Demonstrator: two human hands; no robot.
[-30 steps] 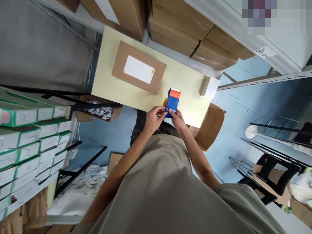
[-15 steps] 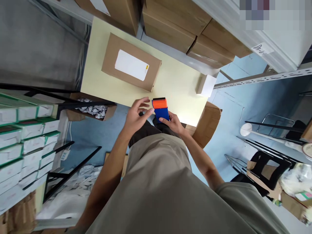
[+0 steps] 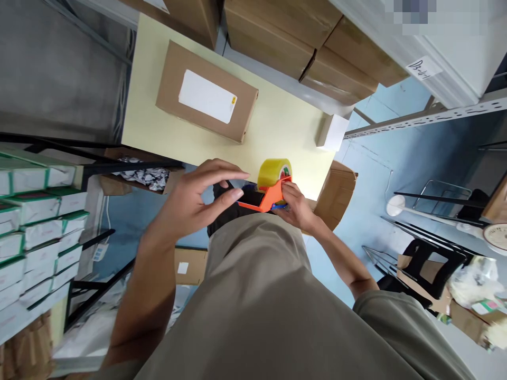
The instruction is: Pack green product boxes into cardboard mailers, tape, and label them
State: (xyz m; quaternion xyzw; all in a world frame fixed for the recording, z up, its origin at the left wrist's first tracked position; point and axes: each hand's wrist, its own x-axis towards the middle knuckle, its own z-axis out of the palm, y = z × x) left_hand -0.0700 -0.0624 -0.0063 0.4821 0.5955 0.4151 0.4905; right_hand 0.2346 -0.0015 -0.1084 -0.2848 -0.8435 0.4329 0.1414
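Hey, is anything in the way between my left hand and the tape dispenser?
No, nothing visible stands between your left hand and the orange tape dispenser. Your left thumb tip is right by its black part, though I can't tell whether they touch. Your right hand holds the other side.

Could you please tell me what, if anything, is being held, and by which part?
The right hand holds the orange tape dispenser by its end beside the yellow tape roll; whether the left hand touches it cannot be told.
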